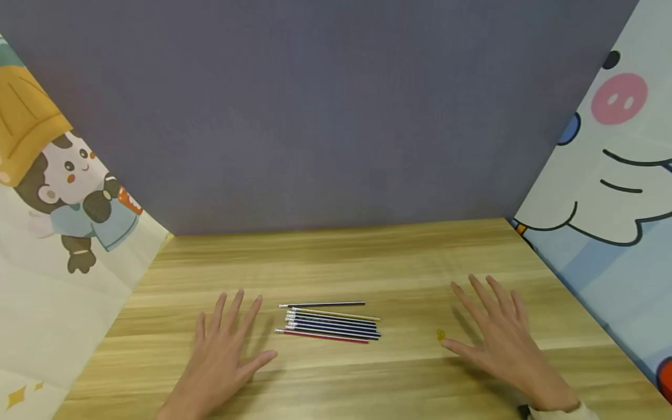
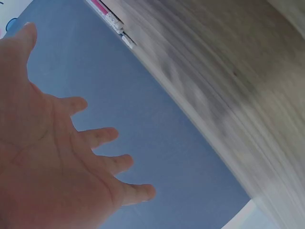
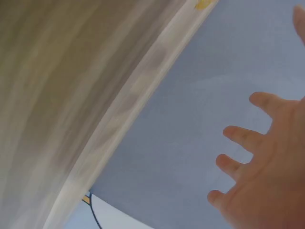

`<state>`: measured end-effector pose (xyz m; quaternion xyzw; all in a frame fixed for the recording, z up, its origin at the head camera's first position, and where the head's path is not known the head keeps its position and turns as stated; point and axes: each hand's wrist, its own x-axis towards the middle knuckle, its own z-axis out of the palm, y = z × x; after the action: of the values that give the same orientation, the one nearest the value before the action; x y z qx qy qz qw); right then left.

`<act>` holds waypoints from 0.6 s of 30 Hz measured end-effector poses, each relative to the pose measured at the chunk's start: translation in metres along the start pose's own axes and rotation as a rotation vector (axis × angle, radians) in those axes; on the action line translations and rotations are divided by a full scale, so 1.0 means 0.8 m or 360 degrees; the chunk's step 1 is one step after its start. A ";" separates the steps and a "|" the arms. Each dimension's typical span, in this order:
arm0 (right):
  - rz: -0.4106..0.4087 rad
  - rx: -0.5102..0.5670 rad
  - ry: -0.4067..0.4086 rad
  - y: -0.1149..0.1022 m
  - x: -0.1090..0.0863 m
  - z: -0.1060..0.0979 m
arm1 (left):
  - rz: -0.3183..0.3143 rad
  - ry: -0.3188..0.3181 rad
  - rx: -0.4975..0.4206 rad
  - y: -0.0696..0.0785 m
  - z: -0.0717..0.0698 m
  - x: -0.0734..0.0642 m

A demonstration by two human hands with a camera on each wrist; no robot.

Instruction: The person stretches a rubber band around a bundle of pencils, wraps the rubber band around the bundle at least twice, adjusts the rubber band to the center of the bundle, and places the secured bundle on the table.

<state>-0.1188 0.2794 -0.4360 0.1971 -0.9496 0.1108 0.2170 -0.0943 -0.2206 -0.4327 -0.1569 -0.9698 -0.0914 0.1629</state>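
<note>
Several pencils with eraser ends lie side by side on the wooden table, their erasers toward the left. Farthest back is a dark pencil; then come a yellow pencil, several dark striped pencils and, nearest me, a red pencil. Left of them my left hand hovers with fingers spread, holding nothing. My right hand is likewise spread, off to the right. Close to its thumb tip lies a small yellow rubber band. In the left wrist view, pencil eraser ends show at the top.
The wood-grain table ends at a grey upright panel at the back. Cartoon-printed sheets stand along the left side and the right side.
</note>
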 end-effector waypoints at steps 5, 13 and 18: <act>-0.0007 0.0036 -0.0056 -0.009 0.002 0.003 | -0.0008 -0.0005 0.0007 -0.001 -0.001 0.001; -0.0101 0.0026 -0.0026 -0.026 0.009 0.007 | -0.0015 -0.0039 0.0012 0.002 -0.001 0.008; -0.0157 0.0051 -0.0084 -0.037 0.014 0.008 | -0.0032 -0.0069 0.0003 0.006 -0.001 0.009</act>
<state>-0.1181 0.2471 -0.4327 0.2499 -0.9423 0.1100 0.1939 -0.0989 -0.2143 -0.4288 -0.1490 -0.9747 -0.0887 0.1410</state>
